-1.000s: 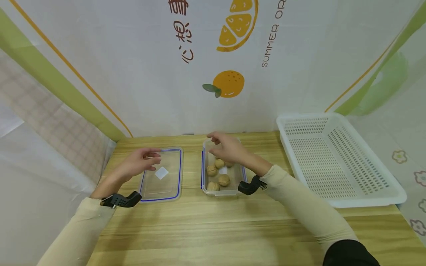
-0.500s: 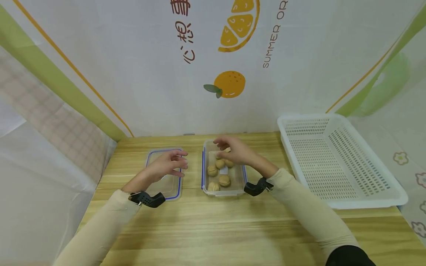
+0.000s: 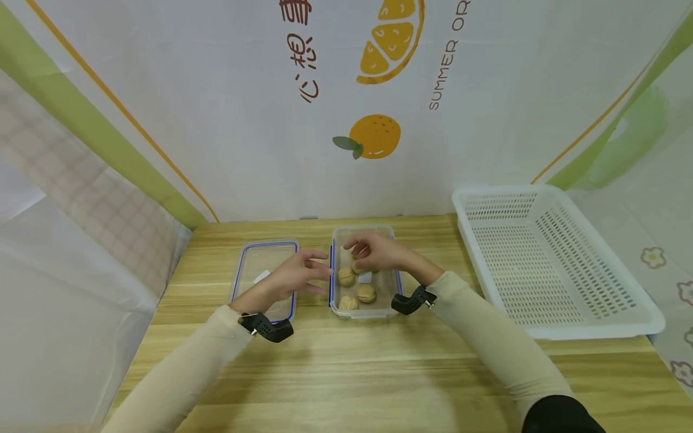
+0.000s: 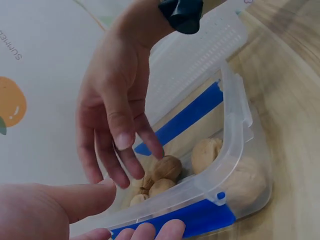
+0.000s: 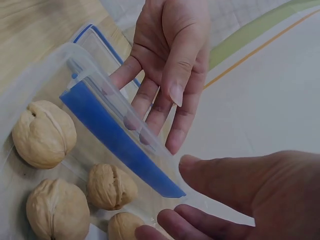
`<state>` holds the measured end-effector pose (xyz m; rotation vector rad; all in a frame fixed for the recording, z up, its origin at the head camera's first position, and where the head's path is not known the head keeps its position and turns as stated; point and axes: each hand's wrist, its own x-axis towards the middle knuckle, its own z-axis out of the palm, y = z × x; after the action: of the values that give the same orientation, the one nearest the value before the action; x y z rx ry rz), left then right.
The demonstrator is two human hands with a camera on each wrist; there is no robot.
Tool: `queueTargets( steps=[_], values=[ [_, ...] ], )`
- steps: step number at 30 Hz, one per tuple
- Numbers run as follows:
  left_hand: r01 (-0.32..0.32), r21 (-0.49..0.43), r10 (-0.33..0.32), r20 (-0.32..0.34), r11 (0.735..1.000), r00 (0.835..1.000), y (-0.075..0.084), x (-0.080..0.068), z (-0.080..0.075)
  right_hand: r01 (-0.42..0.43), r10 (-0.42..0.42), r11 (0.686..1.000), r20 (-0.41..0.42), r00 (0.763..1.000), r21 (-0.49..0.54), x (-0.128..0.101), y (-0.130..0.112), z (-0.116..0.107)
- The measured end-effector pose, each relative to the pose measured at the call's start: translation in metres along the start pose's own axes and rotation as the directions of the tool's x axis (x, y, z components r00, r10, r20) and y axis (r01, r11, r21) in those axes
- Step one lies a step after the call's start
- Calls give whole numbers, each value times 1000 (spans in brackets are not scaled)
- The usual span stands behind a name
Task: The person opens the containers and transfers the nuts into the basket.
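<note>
A clear plastic food container (image 3: 383,313) with blue side strips stands uncovered on the wooden table, holding several walnuts (image 5: 44,134) and a small white paper square. My left hand (image 3: 292,278) is at the container's left wall, its fingers extended and spread, fingertips right at the outer side in the right wrist view. Over the far half of the container hovers my right hand (image 3: 379,251), fingers loosely bent, thumb apart from them, with nothing seen in its grasp. It hides some walnuts in the head view. The blue-edged lid (image 3: 260,255) lies flat to the left, partly beneath my left forearm.
A large white perforated basket (image 3: 595,332) sits on the right of the table (image 3: 346,385). Behind the table hangs a white curtain (image 3: 243,150) printed with oranges, and more cloth hangs at both sides.
My left hand has moved right from over the lid to the container's left wall. My right hand has shifted slightly and come down toward the walnuts.
</note>
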<state>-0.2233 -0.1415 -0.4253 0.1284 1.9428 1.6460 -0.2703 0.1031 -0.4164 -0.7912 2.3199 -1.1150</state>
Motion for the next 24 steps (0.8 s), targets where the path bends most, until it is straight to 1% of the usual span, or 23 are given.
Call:
queueTargets(
  steps=[3, 7, 11, 14, 17, 21, 24],
  values=[
    [6, -12, -6, -11, 1000, 1000, -1, 3, 5, -44, 44, 999, 14, 999, 31, 4, 1, 2],
    [15, -14, -15, -45, 1000, 999, -3, 6, 10, -125, 123, 989, 27, 992, 80, 11, 3, 8],
    [29, -14, -30, -83, 999, 996, -5, 10, 13, -165, 162, 983, 40, 986, 85, 16, 5, 14],
    [37, -12, -39, -104, 999, 994, -6, 11, 16, -171, 169, 983, 43, 985, 70, 18, 5, 17],
    [39, -7, -40, -122, 999, 992, -6, 12, 18, -162, 161, 986, 33, 986, 29, 20, 5, 20],
    [31, -4, -31, -134, 1000, 991, -6, 12, 18, -134, 135, 988, 14, 991, -79, 23, 4, 23],
    [30, -16, -32, -136, 999, 990, -5, 13, 17, -113, 117, 984, 18, 993, -139, 25, 3, 26]
  ],
)
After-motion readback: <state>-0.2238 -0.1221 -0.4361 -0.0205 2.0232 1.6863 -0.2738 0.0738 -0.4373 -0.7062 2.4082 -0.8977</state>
